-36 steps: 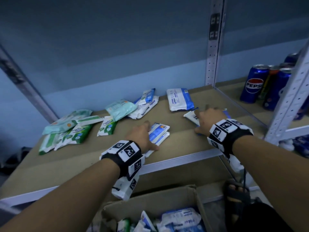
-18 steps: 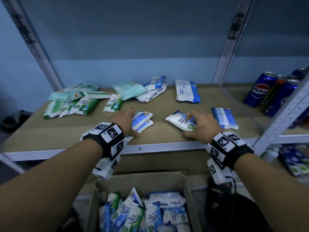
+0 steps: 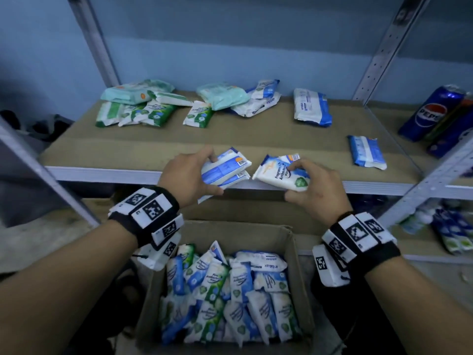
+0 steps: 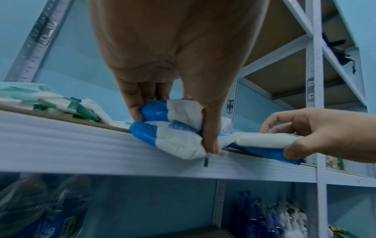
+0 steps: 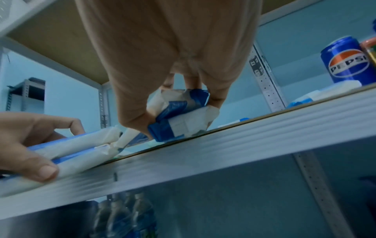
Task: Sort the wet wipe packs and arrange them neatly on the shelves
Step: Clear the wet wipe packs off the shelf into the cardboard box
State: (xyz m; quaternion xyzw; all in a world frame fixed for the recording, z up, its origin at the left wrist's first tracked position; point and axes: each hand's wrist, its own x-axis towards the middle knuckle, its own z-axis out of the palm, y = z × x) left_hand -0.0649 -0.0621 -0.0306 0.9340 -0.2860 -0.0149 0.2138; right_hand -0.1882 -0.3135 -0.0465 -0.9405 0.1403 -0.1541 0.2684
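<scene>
Two stacked blue-white wipe packs [image 3: 225, 170] and a third pack [image 3: 281, 172], held at shelf [image 3: 128, 172] edge

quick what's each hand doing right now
Left hand: grips two stacked blue-and-white packs at the shelf edge.
Right hand: grips one white pack.
</scene>
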